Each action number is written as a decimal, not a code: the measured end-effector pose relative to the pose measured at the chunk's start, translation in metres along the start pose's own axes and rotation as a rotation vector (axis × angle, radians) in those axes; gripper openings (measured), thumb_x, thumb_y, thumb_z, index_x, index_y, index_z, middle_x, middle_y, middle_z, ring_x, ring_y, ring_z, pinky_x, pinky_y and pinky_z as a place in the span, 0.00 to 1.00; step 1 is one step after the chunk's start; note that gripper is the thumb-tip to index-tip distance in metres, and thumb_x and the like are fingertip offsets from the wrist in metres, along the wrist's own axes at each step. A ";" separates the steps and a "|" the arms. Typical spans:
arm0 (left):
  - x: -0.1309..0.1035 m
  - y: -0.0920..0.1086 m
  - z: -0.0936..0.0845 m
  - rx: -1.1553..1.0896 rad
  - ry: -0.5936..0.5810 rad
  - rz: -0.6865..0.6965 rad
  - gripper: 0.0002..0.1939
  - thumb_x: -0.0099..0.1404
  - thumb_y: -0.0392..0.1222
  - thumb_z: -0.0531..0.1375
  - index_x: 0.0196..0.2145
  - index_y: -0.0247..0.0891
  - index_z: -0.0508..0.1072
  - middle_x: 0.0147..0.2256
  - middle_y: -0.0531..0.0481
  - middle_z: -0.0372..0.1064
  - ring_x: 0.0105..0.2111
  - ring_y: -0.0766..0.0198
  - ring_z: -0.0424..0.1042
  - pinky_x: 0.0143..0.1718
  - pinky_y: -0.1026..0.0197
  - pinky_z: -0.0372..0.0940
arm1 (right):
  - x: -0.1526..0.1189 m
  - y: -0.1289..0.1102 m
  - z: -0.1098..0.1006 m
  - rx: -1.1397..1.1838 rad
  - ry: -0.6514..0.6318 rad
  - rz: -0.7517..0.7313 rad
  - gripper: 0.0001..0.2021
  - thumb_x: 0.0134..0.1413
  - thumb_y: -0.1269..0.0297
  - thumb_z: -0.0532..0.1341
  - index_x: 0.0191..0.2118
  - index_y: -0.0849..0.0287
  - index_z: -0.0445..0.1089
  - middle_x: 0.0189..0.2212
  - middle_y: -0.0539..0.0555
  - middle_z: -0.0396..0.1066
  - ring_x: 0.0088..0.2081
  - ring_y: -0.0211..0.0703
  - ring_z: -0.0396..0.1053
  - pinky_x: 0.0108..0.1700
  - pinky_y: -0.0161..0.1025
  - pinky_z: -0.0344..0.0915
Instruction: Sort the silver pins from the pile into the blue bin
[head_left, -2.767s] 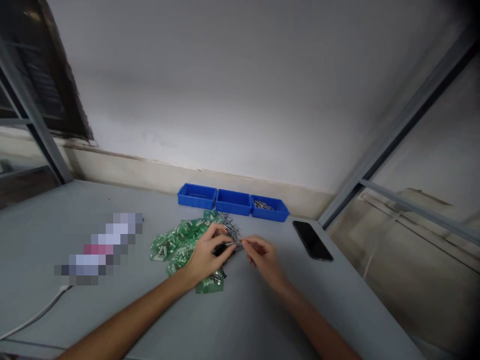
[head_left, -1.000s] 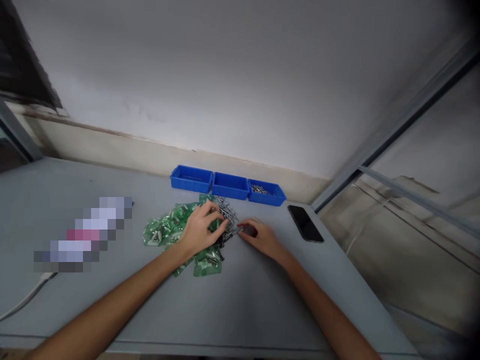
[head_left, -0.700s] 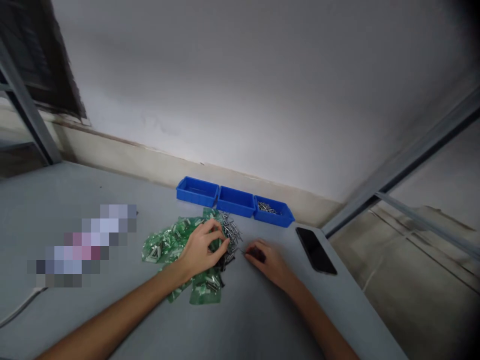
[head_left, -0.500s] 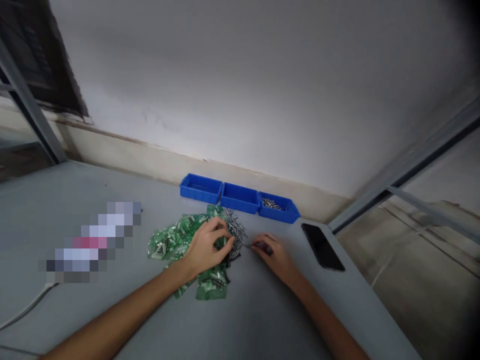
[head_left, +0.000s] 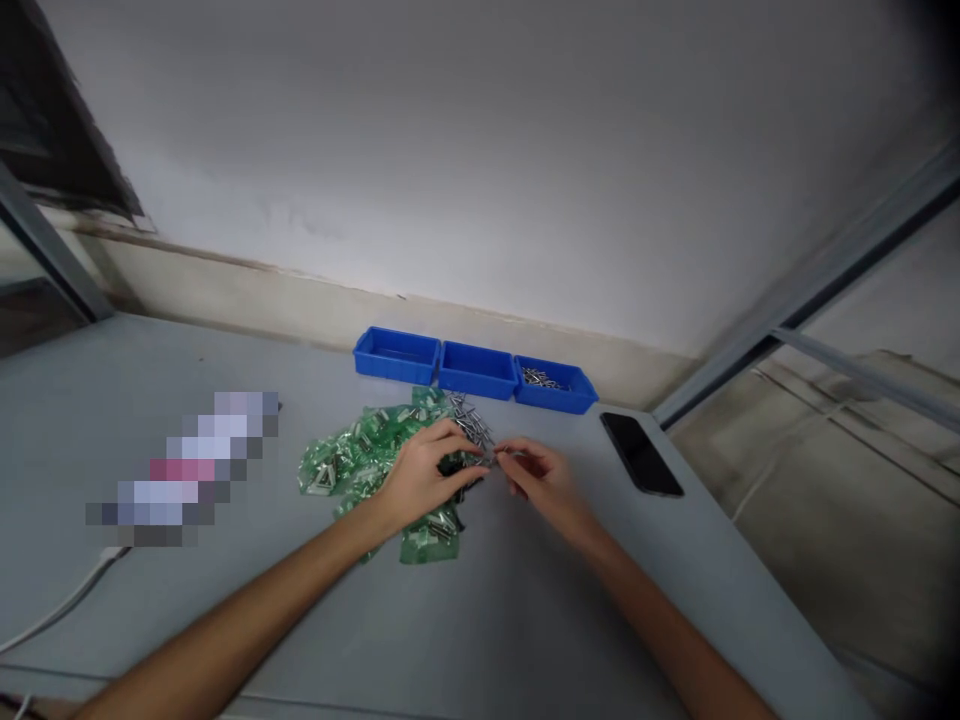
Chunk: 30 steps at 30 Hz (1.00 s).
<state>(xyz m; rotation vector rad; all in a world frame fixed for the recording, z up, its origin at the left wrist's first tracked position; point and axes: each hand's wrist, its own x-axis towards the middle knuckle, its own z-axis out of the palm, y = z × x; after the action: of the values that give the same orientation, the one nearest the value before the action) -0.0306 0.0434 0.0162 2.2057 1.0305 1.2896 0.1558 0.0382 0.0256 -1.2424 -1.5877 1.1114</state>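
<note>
My left hand (head_left: 427, 470) reaches over green plastic bags (head_left: 352, 455) filled with small metal parts. Its thumb and index fingertip are a little apart, close to the right hand's fingertips. My right hand (head_left: 541, 480) has its thumb and forefinger pinched on a tiny metal piece, mostly hidden, that looks like a screw. Behind the fingers lies a loose pile of thin silvery metal pieces (head_left: 469, 415), screw-like in shape. Some dark small pieces show under the left hand, too covered to make out.
Three blue bins stand in a row by the wall; the right bin (head_left: 559, 400) holds metal pieces, while the middle bin (head_left: 476, 382) and left bin (head_left: 394, 368) show bare floors. A black phone (head_left: 641, 455) lies at right. A blurred-out object (head_left: 187, 460) with a white cable lies left.
My right hand has moved left and slightly up, bringing its pinched piece up to the left fingertips. The left thumb and index finger have drawn closer together. The view has shifted slightly.
</note>
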 end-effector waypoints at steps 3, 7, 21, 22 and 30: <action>0.000 0.002 0.000 -0.050 0.001 0.004 0.06 0.59 0.42 0.61 0.32 0.38 0.75 0.33 0.48 0.67 0.35 0.63 0.68 0.38 0.60 0.65 | -0.003 -0.001 0.001 0.015 -0.020 -0.006 0.12 0.46 0.56 0.62 0.35 0.58 0.71 0.23 0.49 0.68 0.18 0.31 0.60 0.19 0.31 0.55; 0.001 0.006 -0.001 -0.100 0.025 0.029 0.05 0.58 0.39 0.61 0.33 0.38 0.76 0.33 0.48 0.67 0.36 0.63 0.68 0.38 0.60 0.65 | -0.004 -0.002 0.000 0.040 0.011 -0.035 0.11 0.47 0.57 0.62 0.35 0.58 0.70 0.24 0.49 0.69 0.18 0.30 0.61 0.18 0.30 0.56; 0.001 0.014 0.001 -0.115 0.137 0.058 0.03 0.58 0.35 0.58 0.32 0.36 0.71 0.35 0.47 0.64 0.37 0.62 0.66 0.40 0.57 0.64 | -0.008 -0.004 0.016 -0.137 -0.020 -0.036 0.10 0.45 0.57 0.62 0.28 0.59 0.73 0.19 0.50 0.69 0.18 0.34 0.62 0.21 0.31 0.59; 0.000 0.014 0.001 -0.113 0.124 0.063 0.03 0.59 0.34 0.58 0.32 0.36 0.70 0.35 0.47 0.64 0.37 0.62 0.66 0.40 0.57 0.64 | -0.009 -0.004 0.018 -0.134 -0.050 -0.021 0.10 0.45 0.57 0.62 0.28 0.59 0.73 0.18 0.49 0.69 0.18 0.33 0.62 0.21 0.31 0.59; -0.002 0.008 0.001 -0.045 0.086 0.078 0.04 0.60 0.38 0.58 0.35 0.38 0.69 0.37 0.47 0.64 0.40 0.61 0.66 0.42 0.58 0.64 | -0.005 -0.006 0.006 0.021 0.088 0.015 0.14 0.45 0.54 0.62 0.34 0.60 0.73 0.15 0.47 0.64 0.18 0.33 0.60 0.20 0.30 0.55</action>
<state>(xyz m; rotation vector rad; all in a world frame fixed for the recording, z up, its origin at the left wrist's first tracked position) -0.0268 0.0368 0.0196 2.1933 0.9448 1.4387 0.1495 0.0320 0.0291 -1.2739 -1.4994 1.0663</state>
